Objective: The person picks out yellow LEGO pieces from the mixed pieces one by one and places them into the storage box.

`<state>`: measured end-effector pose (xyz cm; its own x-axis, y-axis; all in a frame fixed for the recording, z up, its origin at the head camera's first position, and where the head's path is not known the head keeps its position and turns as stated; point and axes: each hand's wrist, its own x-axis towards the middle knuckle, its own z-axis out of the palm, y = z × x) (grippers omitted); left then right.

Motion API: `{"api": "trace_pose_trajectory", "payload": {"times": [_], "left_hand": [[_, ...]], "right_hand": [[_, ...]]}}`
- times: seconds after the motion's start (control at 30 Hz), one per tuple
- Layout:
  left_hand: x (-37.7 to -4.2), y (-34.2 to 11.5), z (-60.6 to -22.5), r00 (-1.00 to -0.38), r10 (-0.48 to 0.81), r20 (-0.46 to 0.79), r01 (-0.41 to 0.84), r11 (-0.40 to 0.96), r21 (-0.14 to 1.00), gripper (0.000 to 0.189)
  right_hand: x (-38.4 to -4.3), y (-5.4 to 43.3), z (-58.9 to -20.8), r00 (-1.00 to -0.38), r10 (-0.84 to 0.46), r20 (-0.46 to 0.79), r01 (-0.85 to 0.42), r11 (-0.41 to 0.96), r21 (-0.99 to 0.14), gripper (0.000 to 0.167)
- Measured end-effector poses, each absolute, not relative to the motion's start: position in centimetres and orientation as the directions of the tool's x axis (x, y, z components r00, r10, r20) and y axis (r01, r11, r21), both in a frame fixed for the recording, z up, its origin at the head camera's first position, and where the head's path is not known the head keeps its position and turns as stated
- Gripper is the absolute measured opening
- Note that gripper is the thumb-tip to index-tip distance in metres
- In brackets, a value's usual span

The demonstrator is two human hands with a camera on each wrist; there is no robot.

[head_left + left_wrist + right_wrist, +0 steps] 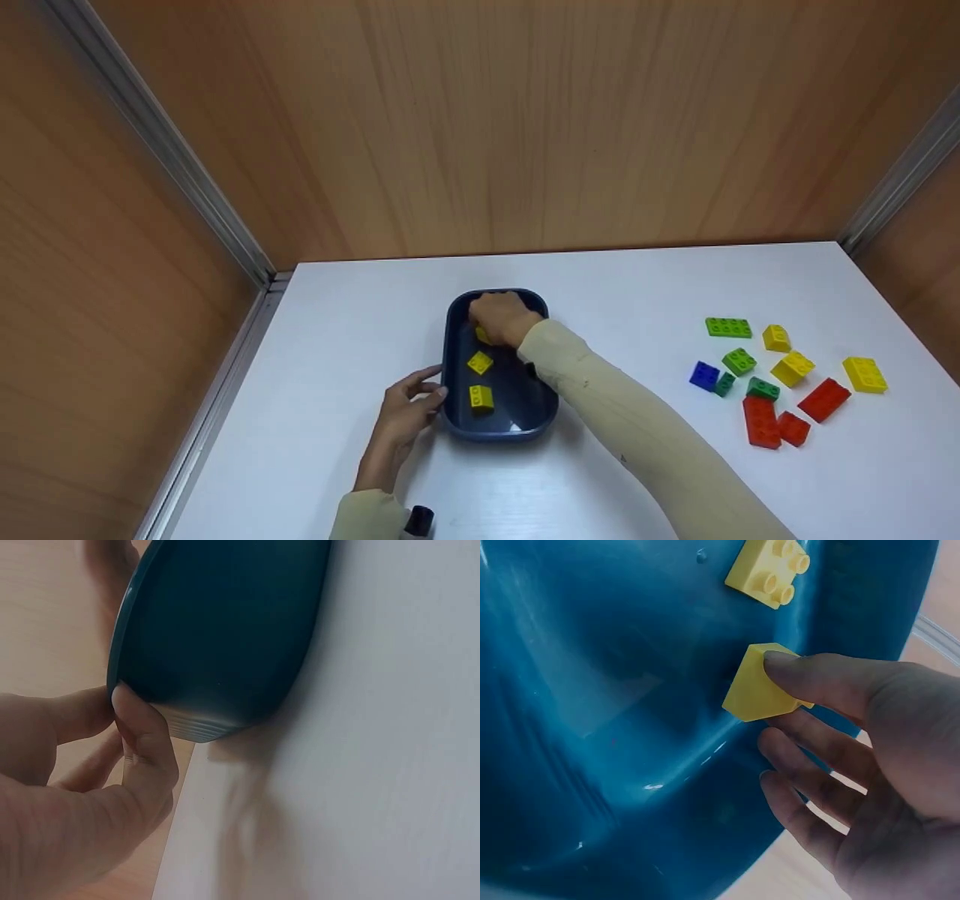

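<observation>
A dark blue oblong tray [517, 409] stands on the white table, and two yellow bricks, a small one [480, 363] and another nearer the front [481, 398], lie in it. My right hand [501, 316] reaches into the tray's far part. In the right wrist view, its thumb and index finger pinch a yellow brick [757, 686] with a slanted side, close to another yellow brick [769, 574] with studs. At the tray's left side, my left hand [405, 409] pinches the rim between thumb and finger, as the left wrist view shows.
On the table's right lie several loose bricks: a light green one [728, 327], a blue one [704, 376], a red one [762, 422] and a yellow one [865, 374] among them. A wooden panel [525, 135] rises behind the table, with metal-framed panels on both sides.
</observation>
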<state>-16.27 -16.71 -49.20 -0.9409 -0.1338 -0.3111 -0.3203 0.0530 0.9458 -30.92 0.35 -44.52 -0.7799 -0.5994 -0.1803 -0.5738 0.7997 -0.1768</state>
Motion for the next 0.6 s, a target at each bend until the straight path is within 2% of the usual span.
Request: {"api": "trace_pose_trajectory", "payload": {"times": [0.4,0.6], "left_hand": [[-16.31,-16.71,-49.12,-0.939,-0.135,-0.315,-0.325,0.063,0.944,0.046],[-16.27,-16.63,-49.16,-0.943,-0.123,-0.311,-0.319,0.054,0.946,0.046]], "right_hand": [[-30.99,0.16,-44.74,-0.793,-0.571,-0.213,-0.549,0.821,-0.157,0.028],[-30.86,0.04,-44.85,-0.801,-0.56,-0.214,-0.535,0.829,-0.164,0.025]]}}
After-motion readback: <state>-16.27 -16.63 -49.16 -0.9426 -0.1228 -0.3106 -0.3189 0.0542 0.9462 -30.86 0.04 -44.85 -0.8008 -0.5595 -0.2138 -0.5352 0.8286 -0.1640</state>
